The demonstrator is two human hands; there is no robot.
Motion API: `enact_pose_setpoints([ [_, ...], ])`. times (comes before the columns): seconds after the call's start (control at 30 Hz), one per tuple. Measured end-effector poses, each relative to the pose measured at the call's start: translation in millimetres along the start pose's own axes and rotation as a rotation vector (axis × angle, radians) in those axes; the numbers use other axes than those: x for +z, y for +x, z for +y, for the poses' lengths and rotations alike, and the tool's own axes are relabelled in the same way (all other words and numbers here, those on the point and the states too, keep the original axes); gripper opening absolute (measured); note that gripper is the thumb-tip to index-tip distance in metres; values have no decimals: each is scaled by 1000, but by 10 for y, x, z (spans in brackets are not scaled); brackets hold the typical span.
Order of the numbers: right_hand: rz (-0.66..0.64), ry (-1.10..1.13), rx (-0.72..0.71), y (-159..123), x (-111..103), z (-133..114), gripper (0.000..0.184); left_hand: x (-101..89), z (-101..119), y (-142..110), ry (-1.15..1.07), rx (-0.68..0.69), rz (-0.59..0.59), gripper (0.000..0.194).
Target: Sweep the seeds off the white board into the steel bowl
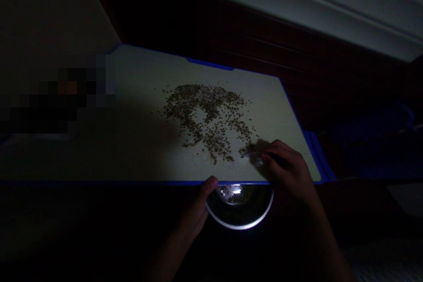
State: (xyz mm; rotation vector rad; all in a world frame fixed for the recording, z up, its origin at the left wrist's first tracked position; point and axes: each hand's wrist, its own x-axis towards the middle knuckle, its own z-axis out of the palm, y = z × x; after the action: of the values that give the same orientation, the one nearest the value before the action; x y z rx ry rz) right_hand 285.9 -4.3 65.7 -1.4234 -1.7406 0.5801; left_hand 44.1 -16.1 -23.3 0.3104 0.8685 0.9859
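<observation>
Small dark greenish grains (205,101), like mung beans, lie scattered in a loose patch on a pale table top (142,70) with a blue edge. My left hand (203,205) is closed on the rim of a shiny metal bowl (246,224), its thumb at the table's edge. The bowl sits just under that edge, with some grains inside, and the table hides its far side. Over the near right part of the table, my right hand (287,165) is closed in a pinch beside the lowest grains. Something thin and pale shows at its fingertips, too dim to name.
The room is very dark. A blurred-out patch (66,97) covers the table's left end. Behind the table stands dark wooden furniture (257,39), with a pale ridged panel (313,4) above it. A blue object (373,128), perhaps a chair, is at the right.
</observation>
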Motion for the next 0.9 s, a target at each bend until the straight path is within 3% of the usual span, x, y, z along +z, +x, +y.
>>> enact_pose_setpoints([
  [0.5, -37, 31, -42, -17, -3, 27, 11, 22, 2, -13, -25, 13, 22, 78],
  [0.9, -108, 68, -67, -11, -9, -5, 11, 21, 7, 1, -8, 0, 7, 69],
])
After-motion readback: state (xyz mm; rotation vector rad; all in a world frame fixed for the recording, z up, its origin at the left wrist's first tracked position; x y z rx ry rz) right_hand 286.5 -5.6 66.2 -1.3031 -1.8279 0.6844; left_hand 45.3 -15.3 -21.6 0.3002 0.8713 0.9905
